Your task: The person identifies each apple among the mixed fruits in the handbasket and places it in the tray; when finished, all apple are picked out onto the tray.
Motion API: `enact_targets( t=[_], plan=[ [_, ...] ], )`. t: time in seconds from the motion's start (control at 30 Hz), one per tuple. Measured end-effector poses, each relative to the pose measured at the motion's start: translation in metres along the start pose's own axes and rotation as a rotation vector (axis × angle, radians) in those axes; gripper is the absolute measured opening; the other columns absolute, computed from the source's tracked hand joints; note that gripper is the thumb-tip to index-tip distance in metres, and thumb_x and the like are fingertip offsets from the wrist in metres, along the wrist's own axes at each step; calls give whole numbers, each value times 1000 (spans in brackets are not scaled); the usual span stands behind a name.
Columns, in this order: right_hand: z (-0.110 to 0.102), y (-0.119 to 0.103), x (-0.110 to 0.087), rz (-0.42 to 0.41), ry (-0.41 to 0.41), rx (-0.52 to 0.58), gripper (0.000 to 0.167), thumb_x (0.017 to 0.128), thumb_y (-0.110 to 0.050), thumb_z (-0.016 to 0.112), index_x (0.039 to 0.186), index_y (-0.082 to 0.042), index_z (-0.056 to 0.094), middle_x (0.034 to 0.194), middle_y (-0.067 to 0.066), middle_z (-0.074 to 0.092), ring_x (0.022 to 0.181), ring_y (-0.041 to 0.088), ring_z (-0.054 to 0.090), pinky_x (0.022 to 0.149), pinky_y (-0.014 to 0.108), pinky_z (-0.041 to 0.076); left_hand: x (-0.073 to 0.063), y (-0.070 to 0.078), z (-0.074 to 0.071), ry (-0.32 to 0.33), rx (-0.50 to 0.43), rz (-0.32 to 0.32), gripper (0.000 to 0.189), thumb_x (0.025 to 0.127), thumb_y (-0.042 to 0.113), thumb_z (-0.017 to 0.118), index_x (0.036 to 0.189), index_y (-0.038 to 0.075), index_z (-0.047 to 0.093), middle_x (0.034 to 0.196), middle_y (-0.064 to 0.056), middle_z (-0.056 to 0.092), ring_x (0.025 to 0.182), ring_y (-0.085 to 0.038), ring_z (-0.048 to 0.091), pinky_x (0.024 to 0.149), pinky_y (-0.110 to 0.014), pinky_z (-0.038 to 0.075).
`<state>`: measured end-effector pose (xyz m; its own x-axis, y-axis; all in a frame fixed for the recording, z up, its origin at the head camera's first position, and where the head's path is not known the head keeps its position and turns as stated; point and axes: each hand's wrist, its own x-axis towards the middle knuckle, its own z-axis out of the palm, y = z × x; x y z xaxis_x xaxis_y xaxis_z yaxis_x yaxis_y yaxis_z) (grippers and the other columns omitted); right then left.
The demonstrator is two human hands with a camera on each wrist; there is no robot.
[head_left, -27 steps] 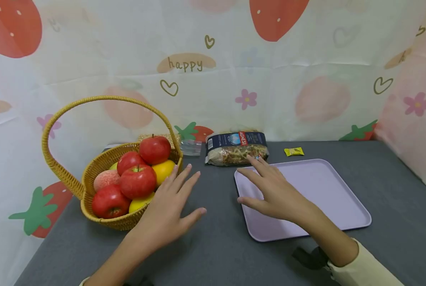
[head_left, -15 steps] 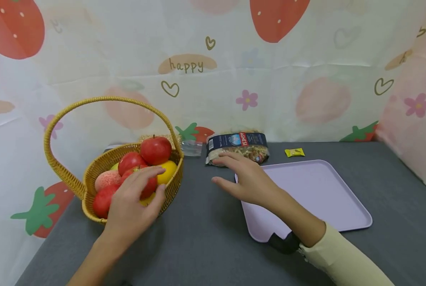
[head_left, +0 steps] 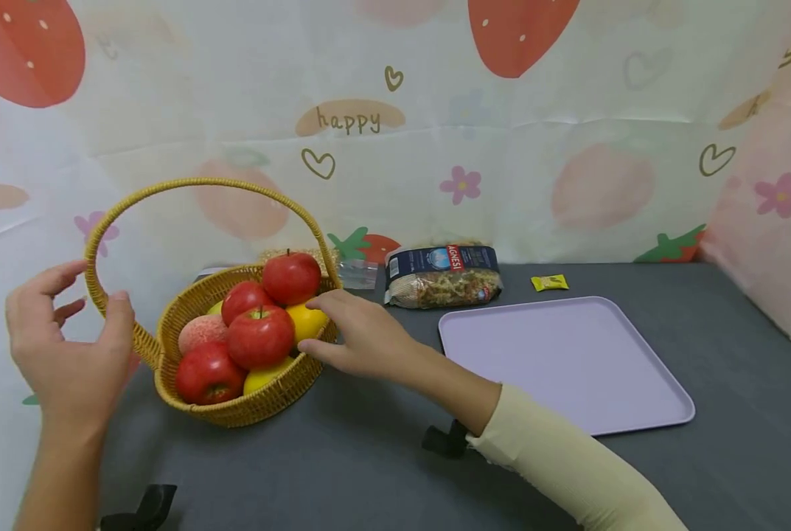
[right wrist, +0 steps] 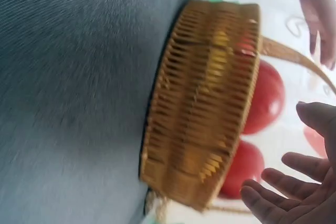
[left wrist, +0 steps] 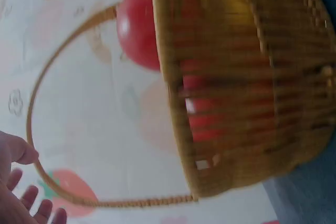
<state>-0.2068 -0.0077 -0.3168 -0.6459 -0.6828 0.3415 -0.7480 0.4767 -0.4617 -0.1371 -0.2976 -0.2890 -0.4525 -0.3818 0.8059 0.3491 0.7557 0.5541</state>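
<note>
A yellow wicker basket (head_left: 262, 410) with a tall arched handle (head_left: 203, 181) stands at the left of the table. Several red apples (head_left: 261, 338), a pinkish peach-like fruit (head_left: 200, 333) and yellow fruits (head_left: 262, 376) fill it. My left hand (head_left: 70, 354) is at the handle's left side, thumb and fingers spread apart around it. On the other side my right hand (head_left: 375, 339) reaches over the basket's right rim, close to a yellow fruit. In the right wrist view its fingers (right wrist: 302, 167) are loosely extended and hold nothing.
A lilac tray (head_left: 568, 361) lies on the grey table (head_left: 382, 472) to the right. Behind it are a small yellow packet (head_left: 550, 282) and a bag labelled Agnesi (head_left: 443, 276). A clear plastic bag (head_left: 358, 273) lies partly behind the basket, before a patterned cloth backdrop (head_left: 534, 169).
My left hand has swung from over the basket's front right to the left of the handle. My right hand has moved left from above the tray to the basket's right rim.
</note>
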Motion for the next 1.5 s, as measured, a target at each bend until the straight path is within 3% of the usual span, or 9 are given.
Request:
enact_targets(
  t=[0.1,0.23,0.3,0.4,0.57,0.87,1.13,1.37,1.5],
  plan=[
    [11,-7,11,24,-21,-4,56,95,-40,69,139,-8,55,135,6,57,114,15,55,93,28,51,4,-11,-6,-59,5,-141,57,86,11,69,141,15,52,132,14,49,126,-13,46,97,-19,40],
    [22,-14,24,58,-38,3,63,93,-44,69,143,-10,51,138,3,54,117,14,52,93,28,51,9,-25,-13,-308,42,-319,70,93,14,67,154,19,32,148,-8,42,133,-19,43,105,-19,37],
    [27,-17,31,71,-45,13,66,93,-46,69,145,-10,48,138,2,53,118,14,51,93,28,51,11,-36,-17,-464,39,-333,71,96,15,66,156,16,28,143,-7,46,126,-14,49,99,-14,40],
    [33,-19,39,84,-51,36,69,92,-49,68,145,-10,47,135,1,53,116,13,51,89,25,51,13,-56,-21,-664,-18,-281,66,98,14,66,153,8,30,125,8,54,107,2,53,83,-8,47],
    [40,-20,49,101,-45,58,67,91,-50,69,142,-11,49,129,-1,56,110,10,51,83,20,50,11,-83,-22,-840,-117,-229,59,95,7,70,145,2,39,112,29,58,96,11,58,73,-10,51],
    [48,-22,54,117,-41,72,70,89,-52,70,143,-12,49,128,-1,56,109,9,51,85,21,50,5,-91,-19,-940,-96,-247,66,88,6,77,140,-8,39,111,20,62,97,10,58,78,-8,49],
    [51,-22,52,120,-10,115,68,87,-49,75,139,-13,49,124,-1,56,106,8,51,81,19,51,4,-86,-18,-949,7,-258,68,88,12,79,140,-6,40,128,-28,57,96,16,53,77,-6,48],
    [53,-20,51,90,7,104,71,84,-46,78,140,-13,50,127,0,56,109,8,51,83,19,51,3,-86,-17,-951,11,-265,67,87,13,80,139,-6,41,127,-26,58,97,16,52,79,-5,46],
    [53,-19,48,64,24,109,69,85,-45,78,140,-12,51,128,0,56,110,9,51,85,19,50,3,-87,-17,-950,2,-264,66,87,13,80,138,-6,43,122,-14,62,97,14,53,80,-5,46]
  ],
)
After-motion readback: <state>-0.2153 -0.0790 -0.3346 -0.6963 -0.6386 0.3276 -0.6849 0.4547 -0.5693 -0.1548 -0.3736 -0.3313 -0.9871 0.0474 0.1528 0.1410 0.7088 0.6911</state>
